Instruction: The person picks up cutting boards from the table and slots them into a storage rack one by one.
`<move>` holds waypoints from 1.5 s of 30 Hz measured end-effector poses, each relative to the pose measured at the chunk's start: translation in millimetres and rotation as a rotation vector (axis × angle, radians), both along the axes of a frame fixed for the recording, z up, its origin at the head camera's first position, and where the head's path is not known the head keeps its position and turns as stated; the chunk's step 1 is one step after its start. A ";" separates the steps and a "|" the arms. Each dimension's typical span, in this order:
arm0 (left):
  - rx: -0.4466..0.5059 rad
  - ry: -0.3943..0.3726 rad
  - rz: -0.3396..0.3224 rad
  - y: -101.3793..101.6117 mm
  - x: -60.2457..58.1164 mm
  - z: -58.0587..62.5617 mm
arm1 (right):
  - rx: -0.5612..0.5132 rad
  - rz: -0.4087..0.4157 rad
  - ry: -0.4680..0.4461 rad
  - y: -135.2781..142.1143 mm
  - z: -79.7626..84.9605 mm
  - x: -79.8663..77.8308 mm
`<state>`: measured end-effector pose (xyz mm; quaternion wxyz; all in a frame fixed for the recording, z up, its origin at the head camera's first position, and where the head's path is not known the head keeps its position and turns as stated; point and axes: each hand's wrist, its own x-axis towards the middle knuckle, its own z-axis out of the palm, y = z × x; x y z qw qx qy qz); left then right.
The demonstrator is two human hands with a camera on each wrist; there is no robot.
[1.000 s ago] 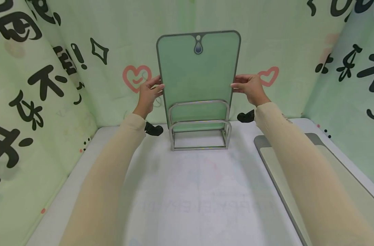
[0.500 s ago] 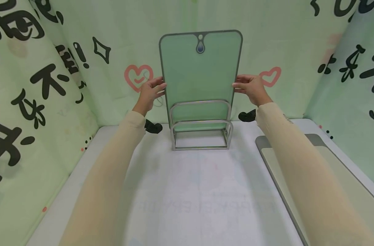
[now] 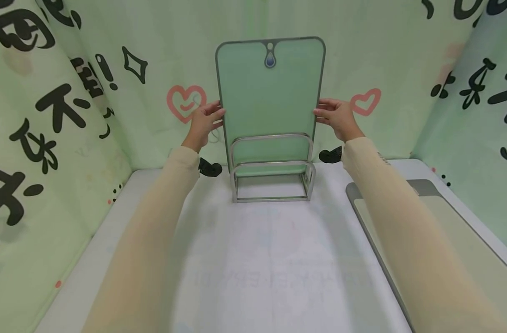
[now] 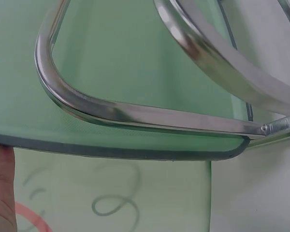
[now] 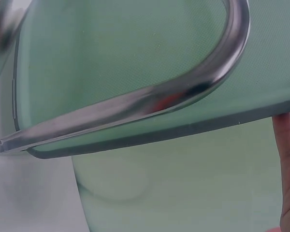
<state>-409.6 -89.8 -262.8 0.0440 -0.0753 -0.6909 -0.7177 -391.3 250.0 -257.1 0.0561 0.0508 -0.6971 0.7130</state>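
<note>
A green cutting board with a grey rim stands upright in a silver metal rack at the back of the table. A small hole and a drop-shaped mark are at its top. My left hand pinches the board's left edge at mid-height, thumb in front. On the opposite edge, my right hand grips at about the same height. Both wrist views show the board's lower part behind the rack's curved bars, with fingers of the left hand and fingers of the right hand at the rim.
A larger beige board with a grey rim lies flat on the white table at the right, partly under my right sleeve. Green curtains with black characters and red hearts enclose the back and both sides.
The board's top edge sits very slightly higher and looks a touch narrower than before. Both hands keep their hold on its sides, and the rack stays in place.
</note>
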 end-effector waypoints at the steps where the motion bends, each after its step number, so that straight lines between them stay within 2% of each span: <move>1: -0.002 0.001 0.000 0.1 -0.3 -0.3 | 0.004 -0.002 0.001 -0.3 -0.4 -0.6; 8: 0.008 0.006 0.008 -0.1 -3.3 -0.7 | -0.021 -0.014 -0.001 -1.9 -1.3 -5.1; 16: 0.023 -0.006 0.011 1.5 -8.8 -2.3 | -0.027 -0.025 -0.006 -3.9 -2.7 -4.0; 29: 0.045 -0.006 0.021 2.2 -11.4 -1.6 | -0.057 -0.023 -0.004 -4.8 -4.3 -3.7; 36: 0.002 -0.025 0.031 1.1 -12.4 3.0 | -0.044 -0.019 0.026 -4.5 -0.9 -2.6; 42: -0.070 -0.064 -0.007 -5.7 -6.8 -3.8 | -0.027 -0.006 0.038 0.0 -4.0 0.9; 45: -0.056 -0.067 -0.038 -10.5 -3.5 -8.4 | -0.011 0.001 0.046 4.5 -6.7 2.8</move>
